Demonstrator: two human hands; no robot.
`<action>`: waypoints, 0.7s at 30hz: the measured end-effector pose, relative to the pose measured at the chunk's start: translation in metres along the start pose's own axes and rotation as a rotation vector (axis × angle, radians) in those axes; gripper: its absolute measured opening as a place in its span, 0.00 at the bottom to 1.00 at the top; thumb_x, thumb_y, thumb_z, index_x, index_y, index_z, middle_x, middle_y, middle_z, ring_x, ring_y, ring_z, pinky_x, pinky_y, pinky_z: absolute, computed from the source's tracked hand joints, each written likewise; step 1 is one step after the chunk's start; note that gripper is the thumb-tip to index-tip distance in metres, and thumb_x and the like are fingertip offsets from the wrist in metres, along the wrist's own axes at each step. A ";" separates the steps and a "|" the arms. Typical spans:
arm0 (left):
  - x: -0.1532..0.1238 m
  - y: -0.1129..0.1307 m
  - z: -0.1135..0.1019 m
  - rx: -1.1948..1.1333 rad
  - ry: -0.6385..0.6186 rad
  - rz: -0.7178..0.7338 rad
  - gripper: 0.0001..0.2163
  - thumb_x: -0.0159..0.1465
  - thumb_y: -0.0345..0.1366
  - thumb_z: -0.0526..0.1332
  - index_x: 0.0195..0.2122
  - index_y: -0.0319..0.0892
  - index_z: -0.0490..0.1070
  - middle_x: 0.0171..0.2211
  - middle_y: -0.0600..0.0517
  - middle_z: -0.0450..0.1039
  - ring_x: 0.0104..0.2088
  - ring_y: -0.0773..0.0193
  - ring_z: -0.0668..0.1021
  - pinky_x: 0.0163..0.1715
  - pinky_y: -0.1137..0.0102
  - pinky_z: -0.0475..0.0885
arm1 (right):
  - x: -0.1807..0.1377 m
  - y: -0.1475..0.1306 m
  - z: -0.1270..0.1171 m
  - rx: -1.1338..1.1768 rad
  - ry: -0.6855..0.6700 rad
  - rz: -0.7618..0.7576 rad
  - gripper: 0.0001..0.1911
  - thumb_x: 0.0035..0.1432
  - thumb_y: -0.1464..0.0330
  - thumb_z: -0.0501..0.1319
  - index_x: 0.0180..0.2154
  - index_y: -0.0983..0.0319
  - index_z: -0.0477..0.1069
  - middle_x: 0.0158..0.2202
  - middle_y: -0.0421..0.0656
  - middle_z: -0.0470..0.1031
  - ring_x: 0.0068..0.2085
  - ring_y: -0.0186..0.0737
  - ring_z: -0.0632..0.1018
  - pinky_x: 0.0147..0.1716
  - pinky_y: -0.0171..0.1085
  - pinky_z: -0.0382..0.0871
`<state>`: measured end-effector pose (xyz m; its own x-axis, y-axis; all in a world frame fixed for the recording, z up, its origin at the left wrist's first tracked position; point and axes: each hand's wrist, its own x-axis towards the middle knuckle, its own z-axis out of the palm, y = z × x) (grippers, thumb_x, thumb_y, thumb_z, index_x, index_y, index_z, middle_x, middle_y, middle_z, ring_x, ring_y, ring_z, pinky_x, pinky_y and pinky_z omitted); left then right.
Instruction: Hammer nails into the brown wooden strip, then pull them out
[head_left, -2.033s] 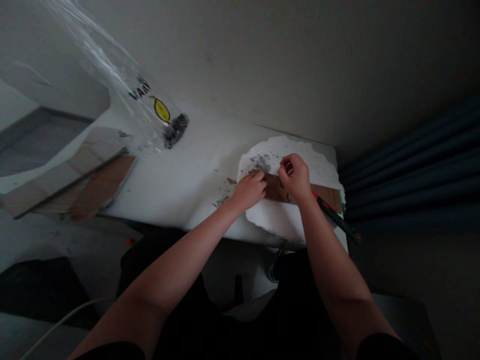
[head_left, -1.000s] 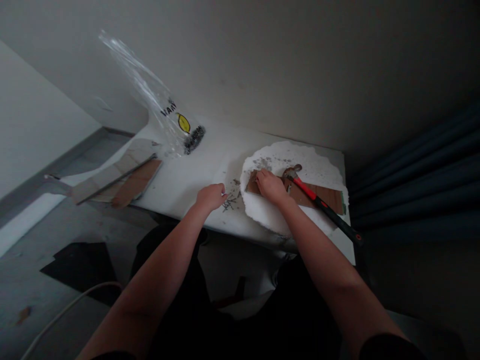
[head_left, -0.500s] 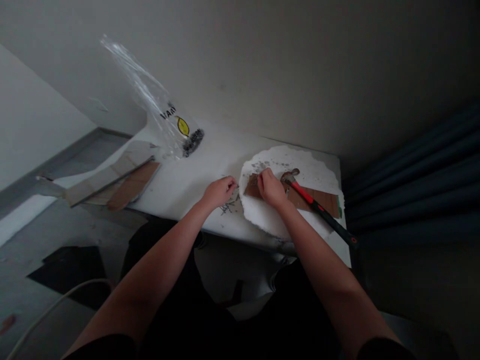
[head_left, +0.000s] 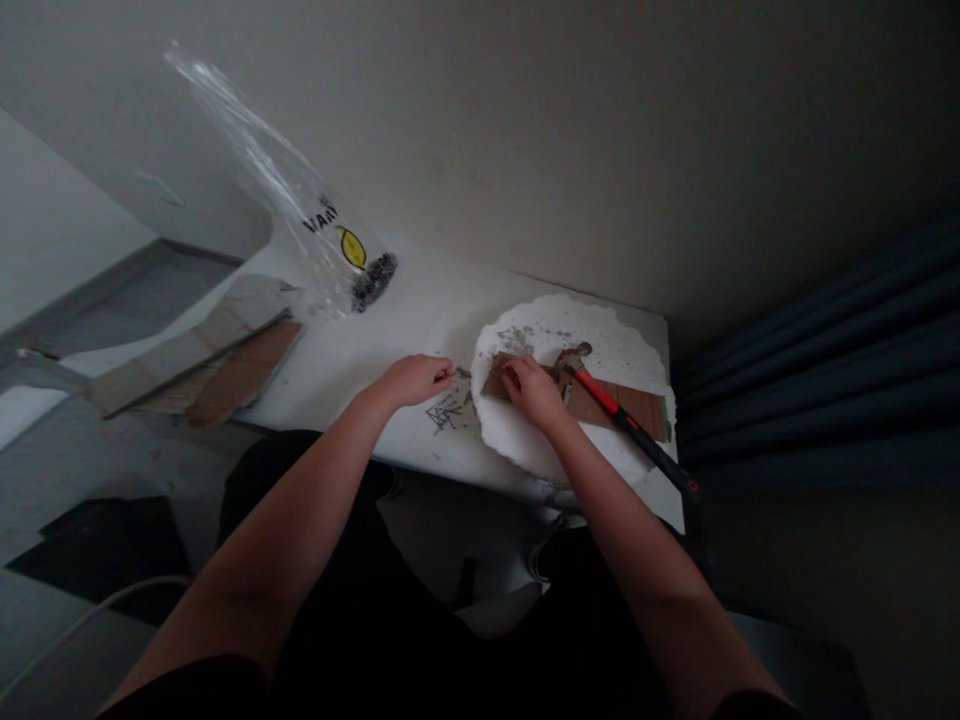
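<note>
My left hand [head_left: 421, 380] hovers above the white table with thumb and fingers pinched together; what they hold, if anything, is too small to name. Just below it lies a loose pile of nails [head_left: 444, 412]. Over the left end of a brown cardboard strip [head_left: 626, 402], my right hand [head_left: 534, 392] is closed in a pinch, its fingertips low against the strip; I cannot make out what is between them. Under the strip is a round white slab [head_left: 510, 440] with a ragged edge. A claw hammer [head_left: 628, 422] with a red and black handle rests across strip and slab.
A clear plastic bag [head_left: 300, 210] with a yellow lemon print and dark contents stands at the table's back left. Cardboard pieces [head_left: 244, 370] lie at the left end. A wall [head_left: 480, 150] runs behind, and a dark curtain [head_left: 817, 380] hangs on the right.
The view has shifted slightly, moving the scene left. My left hand has moved a little left, uncovering more of the nails. My right hand has come down lower onto the cardboard strip.
</note>
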<state>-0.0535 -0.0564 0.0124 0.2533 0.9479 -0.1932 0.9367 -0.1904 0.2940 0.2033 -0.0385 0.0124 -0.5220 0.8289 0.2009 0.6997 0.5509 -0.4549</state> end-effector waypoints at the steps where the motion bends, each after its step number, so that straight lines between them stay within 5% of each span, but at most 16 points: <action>1: 0.000 -0.008 0.004 0.051 -0.078 -0.024 0.12 0.63 0.42 0.55 0.38 0.46 0.77 0.36 0.49 0.80 0.36 0.59 0.79 0.37 0.68 0.67 | 0.000 0.001 0.001 -0.044 -0.039 0.006 0.11 0.69 0.70 0.53 0.45 0.63 0.73 0.47 0.49 0.74 0.48 0.43 0.75 0.50 0.38 0.67; 5: -0.004 -0.025 0.026 0.082 -0.241 -0.087 0.09 0.59 0.39 0.58 0.34 0.48 0.78 0.36 0.48 0.81 0.40 0.58 0.80 0.40 0.68 0.69 | 0.005 -0.003 0.002 -0.190 -0.134 0.010 0.12 0.70 0.68 0.53 0.47 0.62 0.74 0.50 0.49 0.74 0.51 0.44 0.74 0.50 0.38 0.68; 10: -0.008 -0.022 0.037 0.103 -0.272 -0.079 0.09 0.58 0.38 0.59 0.34 0.47 0.79 0.38 0.46 0.82 0.41 0.57 0.80 0.42 0.68 0.70 | 0.011 -0.008 0.005 -0.322 -0.181 0.018 0.16 0.72 0.67 0.47 0.48 0.62 0.72 0.52 0.53 0.74 0.50 0.45 0.76 0.46 0.38 0.69; 21: -0.008 -0.012 0.026 0.224 -0.317 -0.121 0.12 0.63 0.38 0.58 0.44 0.43 0.77 0.47 0.40 0.80 0.48 0.52 0.80 0.44 0.65 0.71 | 0.004 -0.008 0.013 -0.248 0.001 0.181 0.18 0.74 0.66 0.40 0.49 0.64 0.66 0.50 0.53 0.73 0.44 0.46 0.76 0.41 0.38 0.66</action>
<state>-0.0607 -0.0680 -0.0146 0.1675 0.8479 -0.5030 0.9849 -0.1669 0.0467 0.1889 -0.0407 0.0060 -0.3771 0.9160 0.1369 0.8791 0.4006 -0.2583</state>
